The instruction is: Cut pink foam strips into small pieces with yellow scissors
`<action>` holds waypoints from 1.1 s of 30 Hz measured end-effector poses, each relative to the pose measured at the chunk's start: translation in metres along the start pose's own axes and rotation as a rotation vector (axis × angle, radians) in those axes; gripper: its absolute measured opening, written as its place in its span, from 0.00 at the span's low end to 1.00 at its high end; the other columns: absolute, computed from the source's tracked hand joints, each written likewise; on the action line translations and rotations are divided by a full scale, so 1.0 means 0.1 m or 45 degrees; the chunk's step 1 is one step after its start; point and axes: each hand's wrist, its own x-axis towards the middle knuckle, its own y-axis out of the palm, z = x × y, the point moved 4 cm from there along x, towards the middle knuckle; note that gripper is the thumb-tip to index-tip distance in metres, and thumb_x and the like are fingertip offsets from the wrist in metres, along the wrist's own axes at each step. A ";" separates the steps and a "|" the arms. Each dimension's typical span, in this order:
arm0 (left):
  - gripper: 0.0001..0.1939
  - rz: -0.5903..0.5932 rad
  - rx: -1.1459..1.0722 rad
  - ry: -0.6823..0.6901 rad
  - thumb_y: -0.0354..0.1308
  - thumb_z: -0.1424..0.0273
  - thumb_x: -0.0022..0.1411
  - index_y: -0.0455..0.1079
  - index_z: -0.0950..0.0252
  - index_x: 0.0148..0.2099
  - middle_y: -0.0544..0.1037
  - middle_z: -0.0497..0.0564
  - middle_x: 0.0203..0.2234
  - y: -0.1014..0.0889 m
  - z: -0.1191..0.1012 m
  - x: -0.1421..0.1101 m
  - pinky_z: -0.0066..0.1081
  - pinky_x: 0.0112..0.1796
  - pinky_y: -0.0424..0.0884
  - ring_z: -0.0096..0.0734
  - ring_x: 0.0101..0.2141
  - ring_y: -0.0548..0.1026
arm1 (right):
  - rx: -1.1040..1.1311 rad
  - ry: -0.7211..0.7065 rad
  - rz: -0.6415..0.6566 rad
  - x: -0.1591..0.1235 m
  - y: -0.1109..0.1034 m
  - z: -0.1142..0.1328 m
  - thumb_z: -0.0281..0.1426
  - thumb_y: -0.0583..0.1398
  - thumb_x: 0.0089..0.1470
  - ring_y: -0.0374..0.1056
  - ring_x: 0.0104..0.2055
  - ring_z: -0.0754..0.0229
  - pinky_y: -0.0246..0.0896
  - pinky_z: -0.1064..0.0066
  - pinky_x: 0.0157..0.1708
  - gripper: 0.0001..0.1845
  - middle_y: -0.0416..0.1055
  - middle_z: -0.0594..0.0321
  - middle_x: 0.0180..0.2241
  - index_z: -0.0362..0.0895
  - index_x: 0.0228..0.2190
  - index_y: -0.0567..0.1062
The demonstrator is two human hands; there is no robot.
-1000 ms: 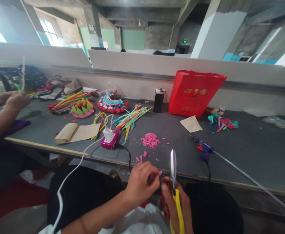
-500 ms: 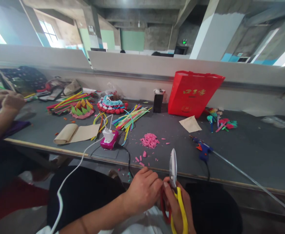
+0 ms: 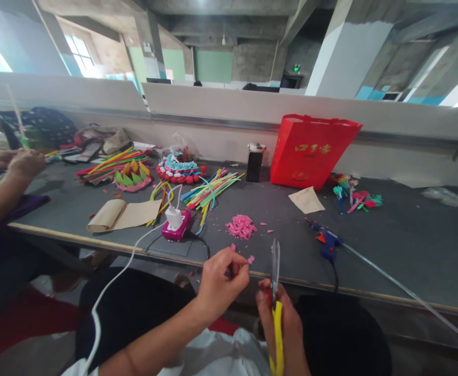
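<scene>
My left hand (image 3: 223,282) is over the table's front edge, its thumb and forefinger pinched at a small pink piece (image 3: 251,259). In my right hand (image 3: 287,326) is a pair of scissors (image 3: 276,269) with one yellow and one red handle, blades pointing up and nearly together. The two hands are apart. Beyond them a heap of pink cut bits (image 3: 241,226) lies on the dark table (image 3: 389,250), with a few loose bits around it.
A blue glue gun (image 3: 328,243) with a long clear stick lies to the right. Near the left are a purple power socket (image 3: 176,230) with a white cable and a brown paper roll (image 3: 107,215). A red bag (image 3: 310,151) stands behind. Another person's hands (image 3: 25,164) work at far left.
My left hand has moved up and left, away from the scissors, and a pink piece now shows at its fingertips. The scissors have turned slightly, showing their blades more edge-on.
</scene>
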 end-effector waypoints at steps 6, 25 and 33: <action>0.05 -0.103 0.055 0.038 0.55 0.77 0.55 0.69 0.65 0.27 0.65 0.43 0.17 -0.05 -0.04 0.08 0.24 0.26 0.61 0.22 0.21 0.65 | -0.283 -0.257 -0.013 -0.08 0.11 -0.01 0.41 0.55 0.59 0.75 0.37 0.57 0.69 0.71 0.36 0.17 0.77 0.56 0.36 0.42 0.42 0.72; 0.08 -0.139 -0.132 -0.239 0.55 0.75 0.55 0.67 0.64 0.24 0.62 0.42 0.17 0.05 -0.05 0.00 0.24 0.26 0.60 0.21 0.21 0.63 | -0.346 -0.308 -0.061 -0.12 0.16 -0.04 0.41 0.54 0.60 0.75 0.32 0.58 0.68 0.71 0.32 0.18 0.78 0.56 0.33 0.41 0.42 0.73; 0.04 0.078 -0.705 -0.590 0.59 0.70 0.55 0.69 0.66 0.30 0.66 0.43 0.21 0.15 0.06 -0.03 0.23 0.24 0.60 0.21 0.22 0.62 | -0.194 -0.268 0.031 -0.10 0.12 0.03 0.39 0.55 0.60 0.74 0.27 0.62 0.67 0.76 0.28 0.13 0.77 0.61 0.29 0.44 0.39 0.74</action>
